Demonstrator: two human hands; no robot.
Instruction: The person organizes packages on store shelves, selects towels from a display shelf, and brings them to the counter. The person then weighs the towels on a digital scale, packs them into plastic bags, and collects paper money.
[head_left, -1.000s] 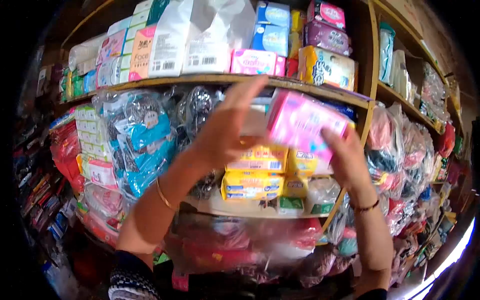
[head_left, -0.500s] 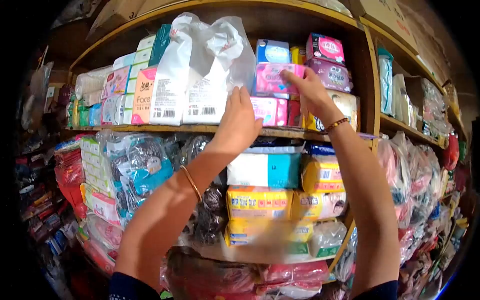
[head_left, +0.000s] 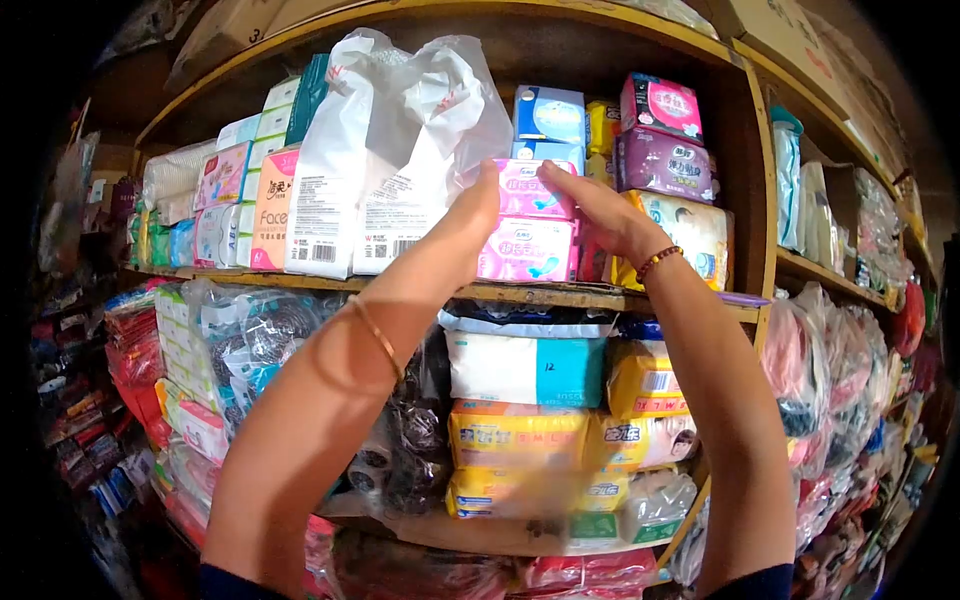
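Observation:
A pink pack of sanitary pads (head_left: 532, 192) sits on top of a similar pink pack (head_left: 528, 250) on the upper shelf. My right hand (head_left: 612, 218) is at its right side, with fingertips on its upper right corner. My left hand (head_left: 476, 222) lies along the left side of the stack, fingers straight and close together, touching or nearly touching the upper pack. Left of that hand stand white plastic bags (head_left: 400, 170) with printed labels. Behind the pink packs are blue packs (head_left: 549, 115).
Purple (head_left: 664, 165) and dark pink packs (head_left: 661, 108) are stacked to the right, above a diaper pack (head_left: 690, 235). The wooden shelf edge (head_left: 600, 297) runs below. Yellow diaper packs (head_left: 517, 432) fill the lower shelf, and an upright post (head_left: 762, 180) stands at right.
My right hand has lowered the pink pack onto the other pink pack. My left hand has moved from the white bags' edge to the stack's left side. The view has shifted slightly.

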